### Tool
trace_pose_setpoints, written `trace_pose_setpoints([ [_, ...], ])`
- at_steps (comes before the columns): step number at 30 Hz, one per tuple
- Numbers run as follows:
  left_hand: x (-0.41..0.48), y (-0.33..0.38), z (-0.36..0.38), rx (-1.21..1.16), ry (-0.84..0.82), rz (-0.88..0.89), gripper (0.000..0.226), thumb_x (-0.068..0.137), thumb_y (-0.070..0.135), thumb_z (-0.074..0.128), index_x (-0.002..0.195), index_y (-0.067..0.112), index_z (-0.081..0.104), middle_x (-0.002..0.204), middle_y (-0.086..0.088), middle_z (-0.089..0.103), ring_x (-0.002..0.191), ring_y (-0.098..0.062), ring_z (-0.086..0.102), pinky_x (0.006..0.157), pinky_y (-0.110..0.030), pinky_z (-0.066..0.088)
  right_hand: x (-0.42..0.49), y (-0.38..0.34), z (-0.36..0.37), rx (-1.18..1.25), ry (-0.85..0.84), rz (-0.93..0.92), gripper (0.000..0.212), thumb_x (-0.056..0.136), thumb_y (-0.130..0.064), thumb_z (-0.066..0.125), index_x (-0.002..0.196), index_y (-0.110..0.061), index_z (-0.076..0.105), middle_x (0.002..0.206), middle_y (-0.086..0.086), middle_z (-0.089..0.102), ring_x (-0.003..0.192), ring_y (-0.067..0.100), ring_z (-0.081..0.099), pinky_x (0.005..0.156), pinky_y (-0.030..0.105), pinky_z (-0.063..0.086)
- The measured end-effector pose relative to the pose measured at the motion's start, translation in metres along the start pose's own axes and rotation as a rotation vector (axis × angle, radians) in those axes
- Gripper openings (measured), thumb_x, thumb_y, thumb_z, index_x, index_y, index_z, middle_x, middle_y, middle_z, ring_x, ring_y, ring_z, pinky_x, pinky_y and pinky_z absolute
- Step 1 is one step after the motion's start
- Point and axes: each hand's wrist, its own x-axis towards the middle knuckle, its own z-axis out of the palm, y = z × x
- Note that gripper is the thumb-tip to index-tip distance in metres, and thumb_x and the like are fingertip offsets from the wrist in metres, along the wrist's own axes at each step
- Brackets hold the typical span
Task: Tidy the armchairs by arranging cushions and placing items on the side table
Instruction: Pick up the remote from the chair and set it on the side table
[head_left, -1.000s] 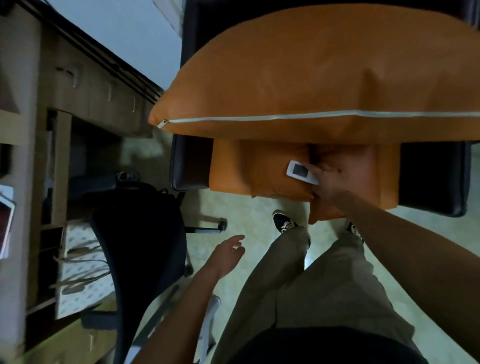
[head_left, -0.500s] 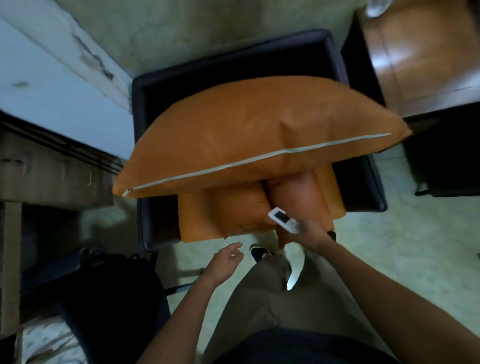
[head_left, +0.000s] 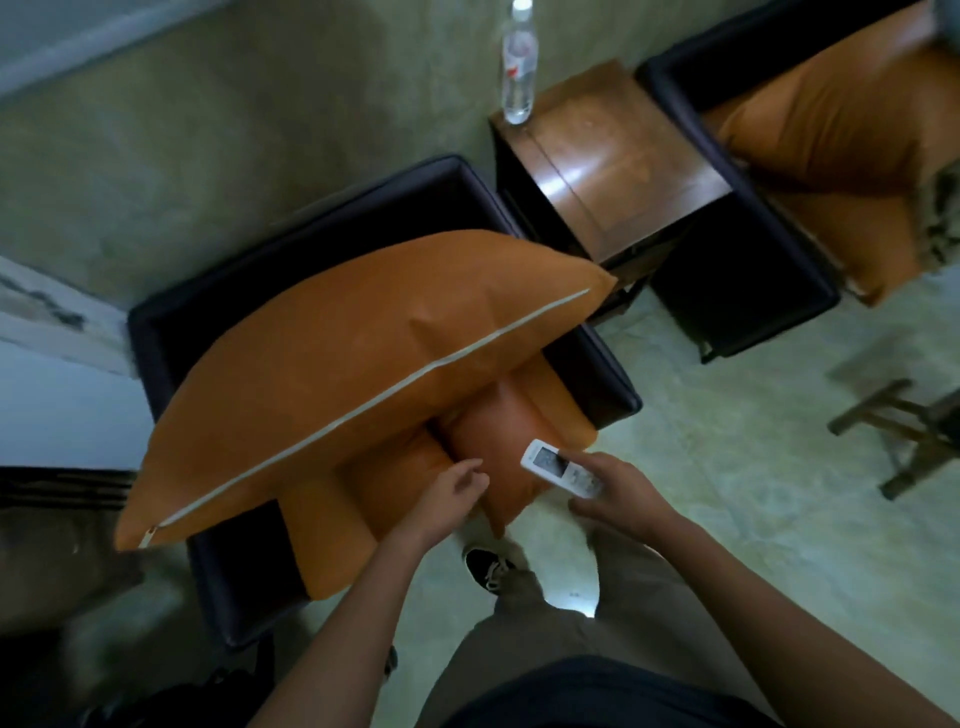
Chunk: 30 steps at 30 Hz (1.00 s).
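Note:
A big orange cushion (head_left: 332, 374) with a white zip line lies across a dark armchair (head_left: 171, 317), over smaller orange cushions (head_left: 498, 431) on the seat. My right hand (head_left: 618, 493) holds a white remote control (head_left: 558, 467) just off the seat's front edge. My left hand (head_left: 452, 493) hovers over the seat cushions with fingers loosely curled and nothing in it. A brown wooden side table (head_left: 613, 166) stands between this armchair and a second dark armchair (head_left: 748, 270) at the right, which holds another orange cushion (head_left: 831, 119).
A clear plastic bottle (head_left: 518, 67) stands on the side table's far corner by the wall. A wooden stool or frame (head_left: 904, 431) sits on the pale floor at the right. My legs and a black shoe (head_left: 488, 569) are below.
The view has swung right, bringing the side table and second armchair into sight. My right hand has lifted the remote off the seat cushion; my left hand has risen toward the cushions.

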Motion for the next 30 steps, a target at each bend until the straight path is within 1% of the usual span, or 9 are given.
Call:
trace_pose_setpoints([
  [4, 0.012, 0.059, 0.032, 0.052, 0.035, 0.1, 0.051, 0.102, 0.047, 0.048, 0.149, 0.027, 0.043, 0.146, 0.01, 0.044, 0.13, -0.007, 0.043, 0.108, -0.03, 0.04, -0.005, 0.018, -0.036, 0.013, 0.069, -0.073, 0.068, 0.08, -0.036, 0.076, 0.142, -0.043, 0.048, 0.129, -0.01, 0.059, 0.11, 0.011, 0.056, 0.082, 0.023, 0.043],
  [8, 0.022, 0.125, 0.079, 0.052, 0.055, 0.175, 0.053, 0.103, 0.044, 0.048, 0.152, 0.029, 0.036, 0.147, 0.009, 0.045, 0.121, -0.001, 0.049, 0.092, -0.018, 0.043, -0.009, 0.047, -0.076, 0.044, 0.117, -0.136, 0.069, 0.08, -0.039, 0.074, 0.144, -0.041, 0.048, 0.131, -0.012, 0.059, 0.108, 0.005, 0.055, 0.084, 0.022, 0.044],
  [11, 0.033, 0.175, 0.121, -0.013, 0.0, 0.223, 0.055, 0.099, 0.03, 0.061, 0.147, 0.034, 0.036, 0.13, 0.013, 0.055, 0.101, 0.002, 0.062, 0.07, -0.012, 0.053, -0.011, 0.076, -0.114, 0.045, 0.125, -0.187, 0.072, 0.08, -0.042, 0.074, 0.145, -0.042, 0.044, 0.132, -0.011, 0.058, 0.112, 0.009, 0.056, 0.087, 0.022, 0.046],
  [14, 0.045, 0.228, 0.165, 0.008, -0.024, 0.254, 0.061, 0.089, 0.02, 0.073, 0.142, 0.035, 0.045, 0.125, 0.007, 0.06, 0.1, 0.0, 0.066, 0.074, -0.023, 0.059, -0.015, 0.112, -0.16, 0.034, 0.132, -0.233, 0.074, 0.079, -0.046, 0.071, 0.147, -0.044, 0.039, 0.133, -0.012, 0.057, 0.113, 0.01, 0.055, 0.088, 0.024, 0.046],
  [17, 0.062, 0.282, 0.205, 0.002, 0.027, 0.288, 0.049, 0.085, 0.001, 0.074, 0.13, 0.014, 0.058, 0.109, 0.0, 0.066, 0.084, 0.009, 0.066, 0.069, -0.014, 0.054, -0.019, 0.145, -0.211, 0.075, 0.175, -0.238, 0.076, 0.073, -0.062, 0.06, 0.145, -0.047, 0.039, 0.131, -0.013, 0.059, 0.112, 0.009, 0.056, 0.086, 0.026, 0.048],
  [19, 0.079, 0.311, 0.223, -0.025, 0.034, 0.308, 0.044, 0.083, 0.002, 0.076, 0.124, 0.013, 0.063, 0.109, -0.002, 0.069, 0.091, -0.001, 0.069, 0.072, -0.017, 0.055, -0.022, 0.165, -0.245, 0.092, 0.234, -0.229, 0.076, 0.071, -0.069, 0.056, 0.142, -0.048, 0.04, 0.129, -0.014, 0.059, 0.11, 0.008, 0.057, 0.086, 0.028, 0.05],
  [23, 0.106, 0.368, 0.258, -0.019, 0.029, 0.37, 0.046, 0.082, 0.012, 0.08, 0.124, 0.022, 0.065, 0.117, 0.001, 0.066, 0.105, -0.011, 0.066, 0.09, -0.034, 0.058, -0.035, 0.215, -0.306, 0.178, 0.373, -0.184, 0.065, 0.078, -0.056, 0.072, 0.137, -0.042, 0.047, 0.126, -0.015, 0.057, 0.107, 0.005, 0.056, 0.085, 0.023, 0.048],
  [27, 0.13, 0.416, 0.268, -0.139, 0.077, 0.414, 0.045, 0.083, 0.006, 0.077, 0.126, 0.014, 0.064, 0.117, 0.0, 0.064, 0.101, -0.005, 0.067, 0.083, -0.028, 0.059, -0.025, 0.243, -0.348, 0.524, 0.548, -0.116, 0.052, 0.083, -0.04, 0.079, 0.129, -0.033, 0.056, 0.124, -0.008, 0.056, 0.107, 0.006, 0.058, 0.084, 0.025, 0.054],
  [30, 0.149, 0.436, 0.265, -0.21, 0.127, 0.437, 0.046, 0.084, 0.006, 0.076, 0.127, 0.016, 0.063, 0.119, -0.002, 0.065, 0.105, -0.01, 0.068, 0.082, -0.028, 0.058, -0.008, 0.236, -0.372, 0.787, 0.51, -0.097, 0.047, 0.09, -0.028, 0.074, 0.132, -0.032, 0.054, 0.122, -0.002, 0.061, 0.095, 0.015, 0.068, 0.075, 0.036, 0.062],
])
